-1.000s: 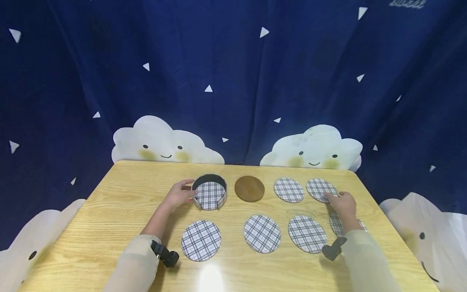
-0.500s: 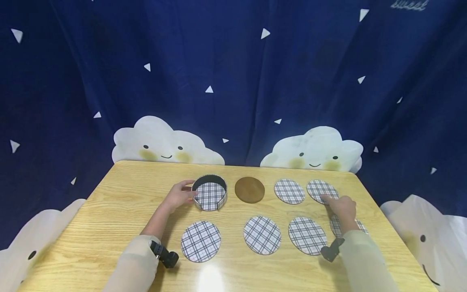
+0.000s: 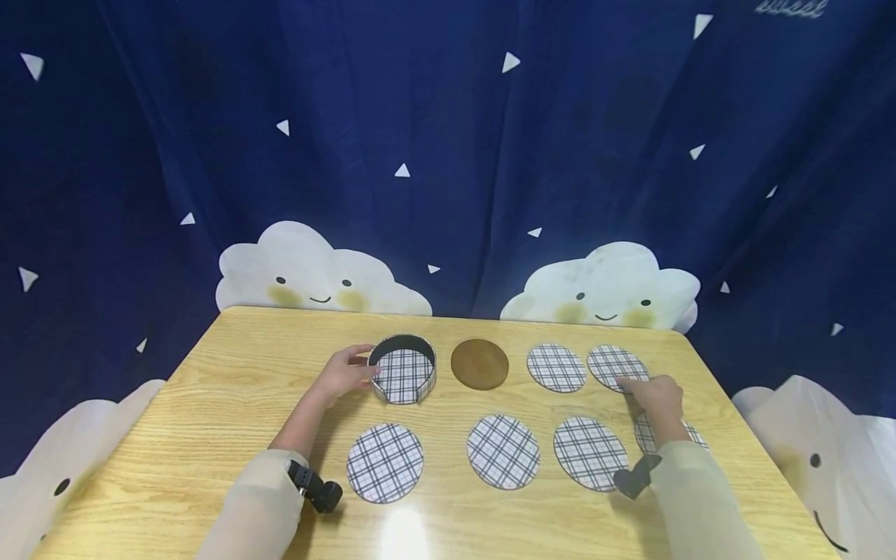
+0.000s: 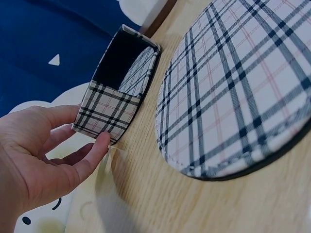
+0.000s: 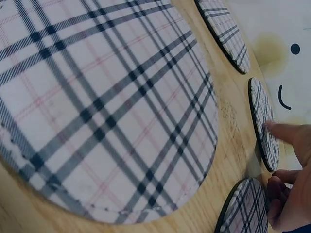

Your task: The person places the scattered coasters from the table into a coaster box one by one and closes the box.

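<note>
In the head view my left hand (image 3: 343, 372) holds the left side of a round plaid coaster holder (image 3: 425, 389), open at the top and front. The left wrist view shows fingers (image 4: 95, 150) against its plaid outer wall. A plaid coaster lies inside it. My right hand (image 3: 658, 395) reaches to the back right coaster (image 3: 614, 362) with its index finger extended. In the right wrist view that fingertip rests on the coaster's plaid face (image 5: 262, 109), while the other fingers are bent below it. My right wrist partly covers another plaid coaster (image 3: 647, 437).
A brown disc (image 3: 479, 364) lies right of the holder, then a plaid coaster (image 3: 556, 367). Nearer on the wooden table (image 3: 210, 404) lie plaid coasters at left (image 3: 385, 463), middle (image 3: 503, 451) and right (image 3: 588, 451). A dark blue curtain (image 3: 448, 155) hangs behind.
My right hand's fingers have shifted from the back right coaster's near right edge to a pointing index finger on it. The left hand and holder have stayed in place.
</note>
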### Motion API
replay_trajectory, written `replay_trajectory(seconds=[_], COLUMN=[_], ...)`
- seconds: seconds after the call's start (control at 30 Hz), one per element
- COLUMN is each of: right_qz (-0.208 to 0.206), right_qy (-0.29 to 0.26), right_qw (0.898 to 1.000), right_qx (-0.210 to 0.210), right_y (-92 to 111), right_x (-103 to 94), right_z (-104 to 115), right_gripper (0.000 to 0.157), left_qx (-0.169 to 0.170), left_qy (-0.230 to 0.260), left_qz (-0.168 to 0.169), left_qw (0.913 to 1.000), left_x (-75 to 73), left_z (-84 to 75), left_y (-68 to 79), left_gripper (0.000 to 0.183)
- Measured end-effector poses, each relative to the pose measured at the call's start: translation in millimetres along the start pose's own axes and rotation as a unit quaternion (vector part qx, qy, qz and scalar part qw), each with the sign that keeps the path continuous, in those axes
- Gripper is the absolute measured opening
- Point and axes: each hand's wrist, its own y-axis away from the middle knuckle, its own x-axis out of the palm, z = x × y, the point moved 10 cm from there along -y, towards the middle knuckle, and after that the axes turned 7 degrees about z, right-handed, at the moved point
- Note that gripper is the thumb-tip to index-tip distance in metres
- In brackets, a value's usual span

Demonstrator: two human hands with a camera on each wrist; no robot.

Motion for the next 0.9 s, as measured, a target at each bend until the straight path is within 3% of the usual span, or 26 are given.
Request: replay_trajectory(seconds=[0.27, 0.47, 0.67, 0.9], right_qz=[0.016, 0.017, -0.001, -0.009], right_qy=[0.011, -0.030, -0.114, -0.228], right_qw=[1.000, 0.998, 0.992, 0.973], right_qx=[0.023, 0.058, 0.051, 0.022], right_y=[2.1, 0.3, -1.5, -5.0], right_x=[6.0, 5.4, 3.2, 4.7], right_z=[0.5, 0.4, 5.9, 10.3], right_gripper=[0.094, 0.095, 0.094, 0.083], left_qx=[0.008, 0.005, 0.008, 0.005], left_qy=[0.001, 0.000, 0.009, 0.010], left_qz=[0.004, -0.001, 0.002, 0.004], left_qw=[1.0000, 1.0000, 0.9999, 0.9999], left_x=[-1.0, -1.5, -0.8, -0.3], left_z=[0.7, 2.5, -0.1, -2.2], left_y=[-1.0, -3.3, -2.9, -0.5], left_gripper=[0.057, 0.058, 0.059, 0.059])
